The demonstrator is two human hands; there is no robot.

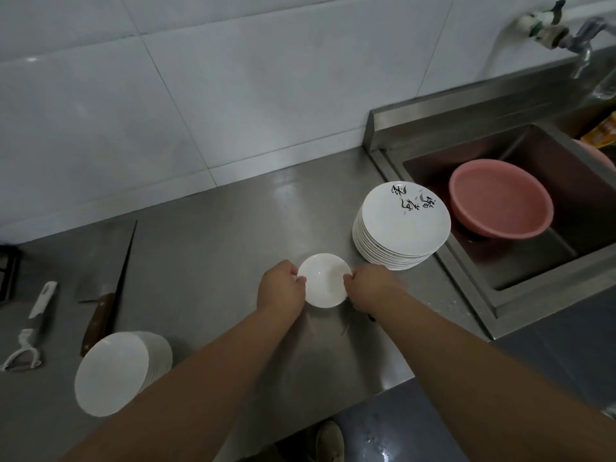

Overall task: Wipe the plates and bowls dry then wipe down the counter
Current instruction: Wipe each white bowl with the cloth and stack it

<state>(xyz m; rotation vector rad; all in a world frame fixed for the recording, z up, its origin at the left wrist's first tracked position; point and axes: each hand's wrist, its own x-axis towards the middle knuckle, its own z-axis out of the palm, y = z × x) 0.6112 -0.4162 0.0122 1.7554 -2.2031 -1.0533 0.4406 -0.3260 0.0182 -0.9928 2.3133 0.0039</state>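
Two bare forearms, nearest the camera, reach forward over the steel counter [216,228]. Left hand [281,288]: fingers curled, pinching the left rim of a small white dish [325,281]. Right hand [368,286]: fingers curled likewise on the right rim. The dish is held at mid-counter, face up; whether it touches the surface cannot be told. Near left: a stack of white bowls [111,373], tilted. Right, just beside the sink [493,295]: a stack of plates [405,221], the top one bearing black script. In the sink: a pink basin [500,198]. Far left: a cleaver [100,258] and a peeler [31,325]. No cloth is in view. Progress, as judged: early or mid-way, with which stack is dried undeterminable; the counter wipe appears not yet done, droplets showing near the sink edge.
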